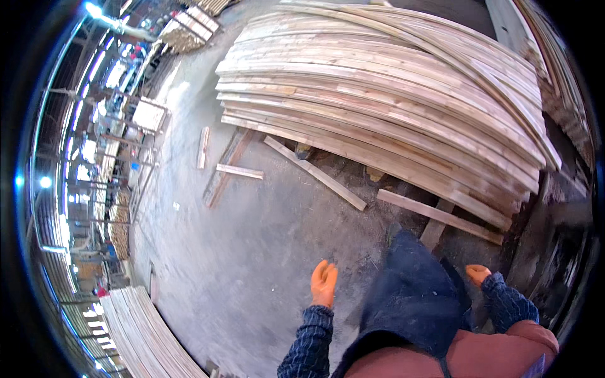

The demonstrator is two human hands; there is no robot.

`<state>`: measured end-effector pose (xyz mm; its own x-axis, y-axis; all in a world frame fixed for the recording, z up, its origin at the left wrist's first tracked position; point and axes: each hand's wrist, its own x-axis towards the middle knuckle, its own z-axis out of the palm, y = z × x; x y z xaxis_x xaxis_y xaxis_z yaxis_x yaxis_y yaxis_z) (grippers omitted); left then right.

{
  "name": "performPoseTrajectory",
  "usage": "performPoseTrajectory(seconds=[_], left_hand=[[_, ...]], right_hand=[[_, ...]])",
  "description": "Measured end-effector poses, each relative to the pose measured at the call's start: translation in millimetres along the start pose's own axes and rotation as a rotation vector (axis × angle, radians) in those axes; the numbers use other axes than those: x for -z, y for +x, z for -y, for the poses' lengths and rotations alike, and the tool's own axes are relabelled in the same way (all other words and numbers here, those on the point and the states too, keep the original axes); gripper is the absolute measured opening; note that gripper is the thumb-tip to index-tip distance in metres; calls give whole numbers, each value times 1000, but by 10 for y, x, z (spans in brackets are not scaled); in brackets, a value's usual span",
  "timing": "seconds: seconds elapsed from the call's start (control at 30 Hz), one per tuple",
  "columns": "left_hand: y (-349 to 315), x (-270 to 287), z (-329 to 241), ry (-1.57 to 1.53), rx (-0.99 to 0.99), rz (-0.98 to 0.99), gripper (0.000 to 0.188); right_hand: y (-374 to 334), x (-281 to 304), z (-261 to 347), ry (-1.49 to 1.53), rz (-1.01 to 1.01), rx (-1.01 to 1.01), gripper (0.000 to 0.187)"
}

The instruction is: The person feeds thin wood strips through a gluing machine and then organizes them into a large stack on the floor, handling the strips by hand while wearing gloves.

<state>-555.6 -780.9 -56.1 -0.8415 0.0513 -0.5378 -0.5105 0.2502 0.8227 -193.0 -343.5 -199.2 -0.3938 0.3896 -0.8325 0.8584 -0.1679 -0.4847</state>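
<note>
My left hand [324, 285], in an orange glove, hangs over the bare floor with its fingers loosely apart and nothing in it. On the other side of my dark apron [413, 296], my right hand [478, 274] wears the same kind of glove. Its fingers are curled in, and no object shows in them. Ahead of me lies a large stack of long wooden boards [378, 94], with a few boards resting crosswise on top. Neither hand touches it. A loose plank [441, 217] on the floor, by the stack's near side, is the thing nearest my right hand.
Another loose plank [315, 171] and a short stick [240, 171] lie on the concrete floor [220, 264]. A flat board pile [148, 334] is at the lower left. More timber [188, 30] stands at the far left, and dark metalwork [558, 252] is at the right.
</note>
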Motion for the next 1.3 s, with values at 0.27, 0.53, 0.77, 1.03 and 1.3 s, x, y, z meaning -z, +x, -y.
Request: performPoseTrajectory(seconds=[0.27,0.53,0.77,1.03,1.3], left_hand=[[214,1813,793,-101,795,-194,31],[3015,3288,710,502,546,-152,47],[6649,3189,117,399,155,42,76],[8961,3230,420,1203,142,430,93],[10819,3425,969,1903,-487,138,90]], right_hand=[[1415,-533,3023,-40,-136,320,30],[2098,-2123,3951,240,-136,103,39],[2567,-4325,3721,-232,42,-75,37],[5137,-6840,5103,-115,195,101,90],[6607,-7938,5794,-1034,-194,128,119]])
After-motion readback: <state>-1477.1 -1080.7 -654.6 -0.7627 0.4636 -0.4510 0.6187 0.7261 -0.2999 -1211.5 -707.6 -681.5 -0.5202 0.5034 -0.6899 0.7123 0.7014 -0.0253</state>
